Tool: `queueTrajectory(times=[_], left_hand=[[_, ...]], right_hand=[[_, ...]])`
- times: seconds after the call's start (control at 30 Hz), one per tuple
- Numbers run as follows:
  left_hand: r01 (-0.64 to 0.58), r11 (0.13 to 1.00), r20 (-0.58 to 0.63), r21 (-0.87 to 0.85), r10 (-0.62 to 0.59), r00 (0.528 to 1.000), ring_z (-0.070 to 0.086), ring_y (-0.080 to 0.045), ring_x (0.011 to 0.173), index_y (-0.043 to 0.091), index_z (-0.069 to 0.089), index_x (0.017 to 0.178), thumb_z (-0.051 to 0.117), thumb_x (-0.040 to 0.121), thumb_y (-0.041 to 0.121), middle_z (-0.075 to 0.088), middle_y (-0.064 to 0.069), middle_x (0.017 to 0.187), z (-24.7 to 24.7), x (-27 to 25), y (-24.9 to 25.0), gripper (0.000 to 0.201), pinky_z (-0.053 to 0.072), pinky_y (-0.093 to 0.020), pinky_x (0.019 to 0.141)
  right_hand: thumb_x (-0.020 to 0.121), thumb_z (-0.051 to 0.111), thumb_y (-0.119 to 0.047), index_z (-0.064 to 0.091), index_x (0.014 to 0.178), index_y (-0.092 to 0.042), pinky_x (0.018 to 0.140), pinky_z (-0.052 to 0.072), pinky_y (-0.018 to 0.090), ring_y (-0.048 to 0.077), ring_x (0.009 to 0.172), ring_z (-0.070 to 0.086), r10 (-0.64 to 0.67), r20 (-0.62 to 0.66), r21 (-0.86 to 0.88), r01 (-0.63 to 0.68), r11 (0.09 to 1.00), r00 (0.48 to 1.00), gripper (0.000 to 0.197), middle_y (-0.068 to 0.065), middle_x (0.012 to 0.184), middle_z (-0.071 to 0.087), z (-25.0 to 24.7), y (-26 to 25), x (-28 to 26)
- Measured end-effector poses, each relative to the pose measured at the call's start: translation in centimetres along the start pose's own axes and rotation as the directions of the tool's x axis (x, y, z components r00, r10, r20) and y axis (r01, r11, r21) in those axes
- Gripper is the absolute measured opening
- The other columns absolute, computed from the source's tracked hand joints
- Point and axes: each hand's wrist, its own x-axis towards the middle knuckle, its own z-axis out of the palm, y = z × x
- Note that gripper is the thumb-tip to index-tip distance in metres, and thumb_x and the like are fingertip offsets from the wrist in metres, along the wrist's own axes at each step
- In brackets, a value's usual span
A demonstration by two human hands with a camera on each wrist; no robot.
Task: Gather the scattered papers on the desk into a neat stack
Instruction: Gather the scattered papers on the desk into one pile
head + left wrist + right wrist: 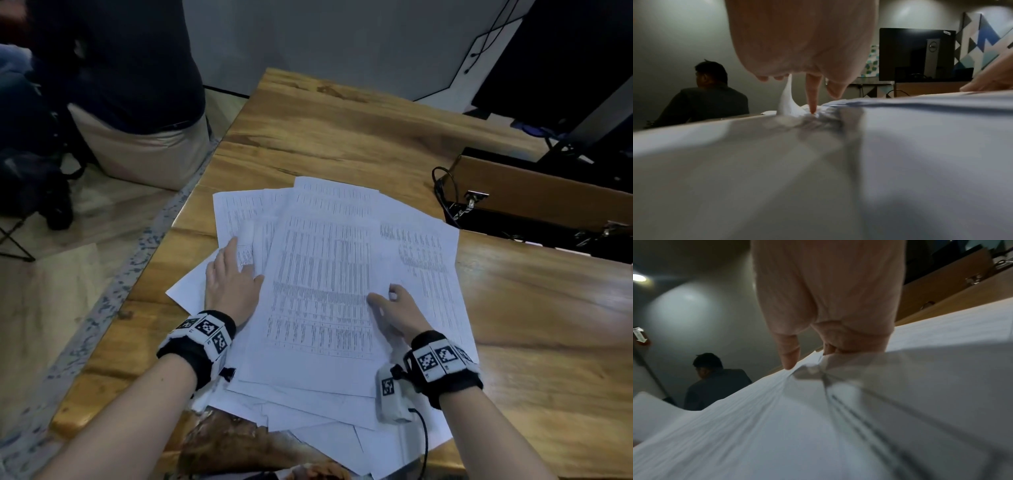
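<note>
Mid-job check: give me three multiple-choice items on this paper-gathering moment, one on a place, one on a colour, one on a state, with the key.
1. Where does the left hand rest?
A. on the left side of the papers
B. on bare desk
C. on the monitor

2. What colour is the desk?
A. white
B. warm brown wood
C. black

3. How do the papers lie?
A. squared into a neat stack
B. fanned and overlapping at different angles
C. rolled up

Key: 1 A, the head view shows its fingers on the sheets at the left edge of the pile. 2 B, brown grain shows all round the sheets. 3 B, corners stick out on every side, and the right hand pinches a sheet with thumb and curled fingers.
</note>
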Motion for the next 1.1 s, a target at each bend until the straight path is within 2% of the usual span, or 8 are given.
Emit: queueTrajectory(times=[0.17, 0.33, 0.53, 0.67, 0.8, 0.9, 1.0, 1.1], left_hand=[[-0.097, 0.985, -0.013, 0.143, 0.1, 0.995, -0.016, -0.028, 0.147, 0.015, 0.053, 0.122, 0.039, 0.095, 0.021, -0.018, -0.011, 0.158, 0.2, 0.0, -0.4, 0.031, -0.029, -0.037, 0.107], [0.117, 0.974, 0.308, -0.196, -0.052, 0.95, 0.023, -0.032, 0.139, 0.006, 0.031, 0.142, 0.041, 0.096, 0.03, 0.023, -0.013, 0.152, -1.1, 0.3, -0.4, 0.053, 0.022, -0.039, 0.114], [0.386, 0.826, 0.485, -0.411, -0.16, 0.86, 0.038, -0.034, 0.132, 0.002, 0.021, 0.143, 0.042, 0.096, 0.034, 0.03, -0.017, 0.148, -2.1, 1.3, 0.7, 0.06, 0.032, -0.039, 0.11], [0.472, 0.819, 0.539, -0.326, -0.249, 0.805, 0.03, -0.037, 0.137, -0.001, 0.021, 0.143, 0.035, 0.098, 0.03, 0.027, -0.021, 0.151, -1.6, 1.0, 2.0, 0.056, 0.027, -0.042, 0.112], [0.504, 0.792, 0.521, -0.344, -0.286, 0.804, 0.032, -0.037, 0.135, 0.005, 0.024, 0.144, 0.04, 0.095, 0.036, 0.022, -0.019, 0.15, -1.8, 0.6, 2.0, 0.06, 0.029, -0.043, 0.111], [0.412, 0.724, 0.358, -0.554, -0.239, 0.902, 0.056, -0.031, 0.108, 0.003, 0.053, 0.121, 0.056, 0.087, 0.019, 0.054, -0.013, 0.124, -2.3, 0.9, 0.7, 0.037, 0.046, -0.035, 0.094], [0.398, 0.748, 0.365, -0.53, -0.222, 0.904, 0.061, -0.028, 0.089, 0.002, 0.062, 0.093, 0.06, 0.084, 0.006, 0.064, -0.015, 0.098, -2.9, 0.9, -0.4, 0.01, 0.044, -0.028, 0.076], [0.458, 0.733, 0.415, -0.503, -0.26, 0.872, 0.064, -0.034, 0.087, -0.006, 0.064, 0.092, 0.058, 0.083, 0.008, 0.068, -0.023, 0.098, -2.8, 0.6, -2.1, 0.018, 0.048, -0.033, 0.075]], right_hand=[[0.095, 0.047, -0.005, 0.017, 0.149, -0.018, 0.107, 0.035, 0.034, 0.027, 0.129, 0.046, -0.108, 0.004, -0.033, 0.108, 0.994, 0.994, 0.063, 0.011, 0.147, 0.04, 0.5, 0.6, 0.4], [0.095, 0.044, 0.0, 0.046, 0.131, 0.0, 0.063, 0.048, 0.012, 0.01, 0.08, 0.059, -0.064, -0.061, 0.048, 0.067, 0.997, 0.996, 0.037, 0.012, 0.116, 0.06, 0.0, 1.8, 0.9], [0.096, 0.044, -0.012, 0.038, 0.14, -0.006, 0.054, 0.046, 0.019, 0.011, 0.06, 0.055, 0.057, -0.109, 0.162, -0.039, 0.986, 0.992, 0.045, 0.008, 0.081, 0.062, 0.9, 1.4, 1.8], [0.095, 0.046, -0.027, 0.026, 0.144, -0.004, 0.095, 0.041, 0.035, 0.03, 0.127, 0.045, 0.076, -0.047, 0.068, -0.073, 0.995, 0.996, 0.058, 0.015, 0.144, 0.041, 2.2, 0.6, 1.5], [0.093, 0.05, -0.004, 0.045, 0.126, -0.003, 0.067, 0.05, 0.026, 0.025, 0.097, 0.06, -0.057, -0.041, 0.121, 0.061, 0.991, 0.998, 0.034, 0.014, 0.119, 0.06, 2.1, 0.1, 0.6], [0.093, 0.052, -0.007, 0.055, 0.12, -0.005, 0.049, 0.051, 0.014, 0.015, 0.078, 0.065, -0.112, -0.067, 0.179, 0.123, 0.976, 0.991, 0.027, 0.004, 0.096, 0.066, 0.7, -0.3, 0.9], [0.093, 0.052, -0.028, 0.052, 0.127, -0.012, 0.079, 0.051, 0.024, 0.02, 0.097, 0.059, -0.106, -0.146, -0.147, 0.084, 0.986, 0.984, 0.038, 0.011, 0.12, 0.058, -1.9, -0.4, 2.3], [0.081, 0.064, -0.045, 0.041, 0.132, -0.009, 0.101, 0.036, 0.045, 0.035, 0.125, 0.037, -0.023, -0.26, -0.611, -0.147, 0.778, 0.965, 0.067, 0.018, 0.135, 0.037, -4.4, 1.6, 3.7]])
